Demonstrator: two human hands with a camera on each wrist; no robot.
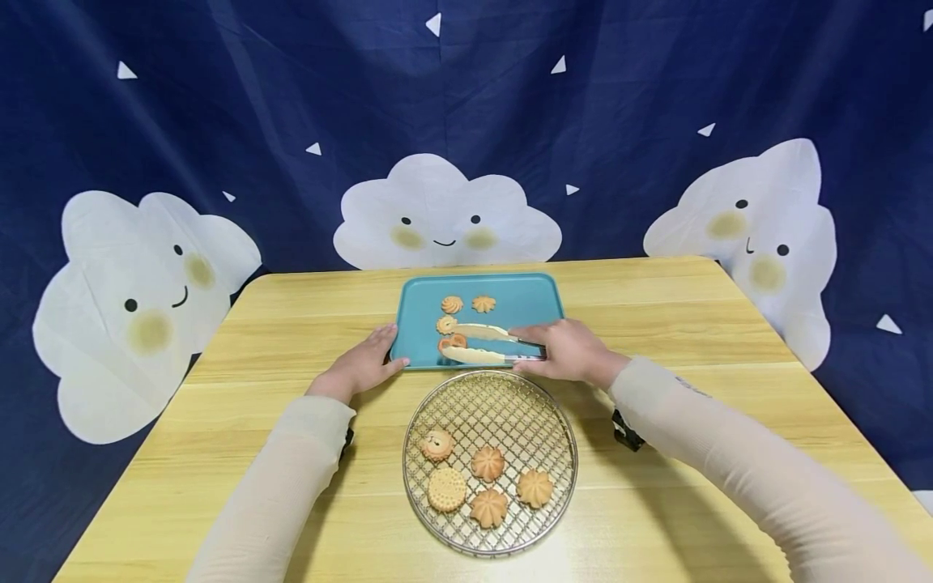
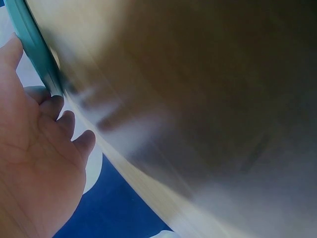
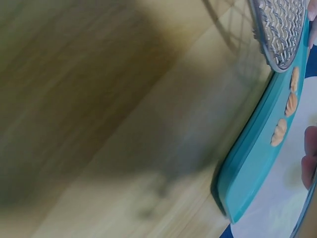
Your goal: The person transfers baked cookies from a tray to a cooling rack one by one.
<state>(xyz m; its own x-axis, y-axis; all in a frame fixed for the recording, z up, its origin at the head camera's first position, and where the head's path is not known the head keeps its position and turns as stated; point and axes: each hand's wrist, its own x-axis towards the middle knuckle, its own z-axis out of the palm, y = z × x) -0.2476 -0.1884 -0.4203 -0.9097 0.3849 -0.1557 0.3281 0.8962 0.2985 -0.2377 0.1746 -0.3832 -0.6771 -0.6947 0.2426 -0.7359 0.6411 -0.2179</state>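
Note:
At the near left corner of a teal tray [image 1: 521, 304], my left hand [image 1: 362, 362] holds the rim between thumb and fingers. In the left wrist view its thumb and index finger meet the tray's edge [image 2: 37, 47], and the outer fingers stick out past it. My right hand [image 1: 572, 350] grips a pair of tongs [image 1: 481, 331] with cream-coloured ends, their arms spread apart over the tray. The tong ends lie by a pale round cookie [image 1: 445, 325] and a reddish ring-shaped cookie [image 1: 453, 341]. Behind them sit a swirl cookie [image 1: 452, 304] and a flower-shaped cookie [image 1: 483, 304].
A round wire rack [image 1: 535, 413] stands directly in front of the tray, bearing several cookies, among them a dotted round cookie [image 1: 446, 490] and a flower-shaped cookie [image 1: 534, 488]. Both sit on a wooden table [image 1: 321, 300]. A blue cloud-patterned curtain [image 1: 496, 97] hangs behind.

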